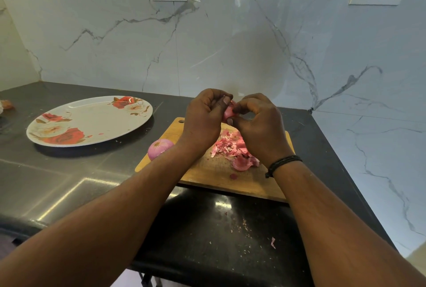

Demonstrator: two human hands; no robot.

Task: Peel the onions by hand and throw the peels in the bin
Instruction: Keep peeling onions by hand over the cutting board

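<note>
A small red onion (pixel 229 112) is held up above the wooden cutting board (pixel 212 171), mostly hidden by fingers. My left hand (pixel 204 118) grips it from the left with curled fingers. My right hand (pixel 258 123) pinches at its top right side. A peeled purple onion (pixel 159 148) lies at the board's left edge, partly behind my left forearm. A heap of pink peels (pixel 232 148) lies on the board under my right hand. No bin is in view.
A flowered oval plate (pixel 92 123) stands on the black counter (pixel 57 178) to the left. Peel crumbs and one pink scrap (pixel 273 242) lie near the counter's front edge. Marble walls close the back and right; an orange thing (pixel 7 104) sits at far left.
</note>
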